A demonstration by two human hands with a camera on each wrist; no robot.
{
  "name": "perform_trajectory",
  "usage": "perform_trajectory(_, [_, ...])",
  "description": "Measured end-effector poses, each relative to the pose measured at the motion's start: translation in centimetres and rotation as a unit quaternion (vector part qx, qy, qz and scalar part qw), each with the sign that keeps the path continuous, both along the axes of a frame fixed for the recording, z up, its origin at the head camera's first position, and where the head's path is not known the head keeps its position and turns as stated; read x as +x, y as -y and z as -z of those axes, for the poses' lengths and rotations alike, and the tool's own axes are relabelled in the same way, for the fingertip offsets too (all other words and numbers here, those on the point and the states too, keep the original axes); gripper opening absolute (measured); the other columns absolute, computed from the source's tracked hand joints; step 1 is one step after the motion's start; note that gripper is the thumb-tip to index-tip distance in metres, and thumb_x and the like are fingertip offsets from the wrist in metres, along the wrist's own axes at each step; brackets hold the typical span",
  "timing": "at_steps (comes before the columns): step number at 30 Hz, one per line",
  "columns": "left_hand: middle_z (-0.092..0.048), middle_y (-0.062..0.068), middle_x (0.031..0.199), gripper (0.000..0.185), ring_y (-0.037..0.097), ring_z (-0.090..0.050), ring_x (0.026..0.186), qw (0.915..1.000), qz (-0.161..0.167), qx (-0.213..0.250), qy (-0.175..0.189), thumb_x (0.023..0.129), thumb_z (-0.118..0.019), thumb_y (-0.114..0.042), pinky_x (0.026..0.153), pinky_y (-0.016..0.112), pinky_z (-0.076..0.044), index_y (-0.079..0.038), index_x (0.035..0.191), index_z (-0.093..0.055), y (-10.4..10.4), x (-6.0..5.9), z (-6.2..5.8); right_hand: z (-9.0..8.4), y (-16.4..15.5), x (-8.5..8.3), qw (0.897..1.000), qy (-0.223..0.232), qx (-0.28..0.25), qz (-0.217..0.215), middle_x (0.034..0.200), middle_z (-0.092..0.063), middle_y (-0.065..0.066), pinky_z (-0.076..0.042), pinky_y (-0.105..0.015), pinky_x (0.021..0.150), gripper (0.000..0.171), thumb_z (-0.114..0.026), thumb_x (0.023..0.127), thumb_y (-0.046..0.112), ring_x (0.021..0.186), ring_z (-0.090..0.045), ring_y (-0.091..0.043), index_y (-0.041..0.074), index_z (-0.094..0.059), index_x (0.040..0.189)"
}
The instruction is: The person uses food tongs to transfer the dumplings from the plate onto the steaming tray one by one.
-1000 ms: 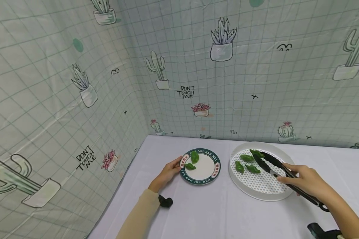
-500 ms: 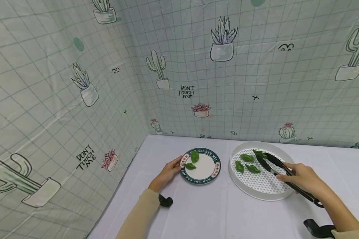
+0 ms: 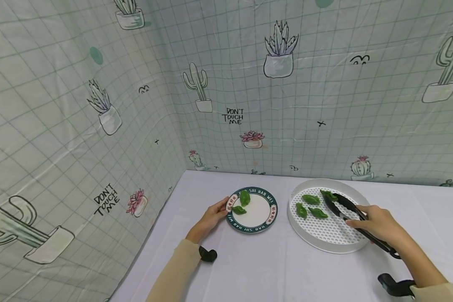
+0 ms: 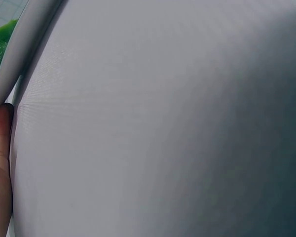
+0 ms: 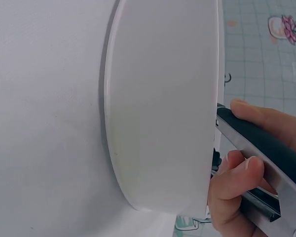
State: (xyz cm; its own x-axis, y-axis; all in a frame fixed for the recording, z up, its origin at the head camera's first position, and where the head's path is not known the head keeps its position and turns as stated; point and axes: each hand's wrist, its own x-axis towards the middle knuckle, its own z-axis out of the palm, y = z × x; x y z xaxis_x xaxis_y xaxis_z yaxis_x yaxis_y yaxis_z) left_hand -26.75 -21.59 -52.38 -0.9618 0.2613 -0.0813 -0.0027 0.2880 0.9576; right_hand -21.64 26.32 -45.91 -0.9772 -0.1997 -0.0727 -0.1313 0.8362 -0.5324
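In the head view my left hand [image 3: 212, 216] grips the left rim of a small round plate [image 3: 251, 230] with a green patterned border. Two green leaves [image 3: 244, 197] lie on that plate. The left wrist view shows a finger [image 4: 1, 131] against the plate's rim. My right hand [image 3: 379, 224] holds black and metal tongs [image 3: 350, 220] over a round white perforated tray [image 3: 337, 233]. The tongs' tips touch a leaf [image 3: 327, 194] at the tray's far side; whether they clamp it I cannot tell. Several other leaves [image 3: 311, 199] lie on the tray's left part.
A white cloth [image 3: 264, 268] covers the table. Behind and to the left stands a cloth backdrop [image 3: 294, 105] printed with cacti and a grid. The tray's raised side wall [image 5: 160, 108] fills much of the right wrist view.
My right hand has shifted slightly left and away from me, and the tongs' handle end has come in closer. The leaf at the tips has moved a little right. My left hand stays on the plate.
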Motion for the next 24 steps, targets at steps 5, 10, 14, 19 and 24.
perform_trajectory(5, [-0.032, 0.020, 0.158, 0.054, 0.034, -0.027, 0.146, 1.0000, 0.000, -0.002, 0.003, 0.102, -0.049, 0.001, 0.119, 0.046, -0.023, 0.001, 0.154, -0.032, 0.05, -0.02, -0.03, -0.06, 0.18, 0.08, 0.999, 0.021, -0.026, 0.005, 0.121, -0.039, -0.057, -0.054, -0.038, 0.049, 0.082, -0.073, 0.090, 0.030, 0.061, -0.065, -0.031, -0.030, -0.036, 0.131])
perform_trajectory(10, [-0.032, 0.020, 0.157, 0.054, 0.034, -0.027, 0.146, 1.0000, 0.003, -0.001, 0.003, 0.102, -0.048, 0.001, 0.119, 0.046, -0.023, 0.002, 0.154, -0.032, 0.17, -0.08, 0.18, -0.06, 0.27, 0.23, 0.999, 0.026, -0.037, 0.009, 0.121, -0.039, -0.057, -0.054, -0.035, 0.045, 0.083, -0.073, 0.091, 0.030, 0.049, -0.061, -0.020, -0.030, -0.034, 0.132])
perform_trajectory(14, [-0.032, 0.021, 0.157, 0.054, 0.035, -0.028, 0.145, 1.0000, 0.005, -0.002, -0.003, 0.102, -0.049, 0.002, 0.119, 0.047, -0.022, 0.003, 0.153, -0.032, 0.24, -0.12, 0.37, -0.13, 0.10, 0.13, 1.000, 0.014, -0.019, 0.003, 0.121, -0.041, -0.056, -0.052, -0.039, 0.051, 0.083, -0.074, 0.090, 0.032, 0.065, -0.065, -0.035, -0.030, -0.037, 0.130])
perform_trajectory(19, [-0.033, 0.022, 0.156, 0.054, 0.035, -0.028, 0.145, 0.9999, 0.007, 0.006, -0.005, 0.101, -0.049, 0.002, 0.119, 0.047, -0.022, 0.004, 0.153, -0.032, 0.16, -0.09, 0.33, -0.38, -0.14, 0.16, 1.000, -0.006, 0.001, -0.001, 0.121, -0.043, -0.055, -0.050, -0.044, 0.061, 0.081, -0.075, 0.088, 0.032, 0.094, -0.056, -0.060, -0.030, -0.041, 0.128])
perform_trajectory(24, [-0.033, 0.023, 0.155, 0.054, 0.036, -0.029, 0.145, 0.9999, 0.009, 0.012, -0.008, 0.101, -0.048, 0.004, 0.118, 0.047, -0.022, 0.006, 0.152, -0.032, 0.14, -0.10, 0.39, -0.63, -0.20, 0.54, 1.000, -0.018, -0.004, -0.005, 0.108, -0.054, -0.050, -0.051, -0.047, 0.061, 0.082, -0.075, 0.089, 0.033, 0.085, -0.058, -0.049, -0.030, -0.040, 0.129])
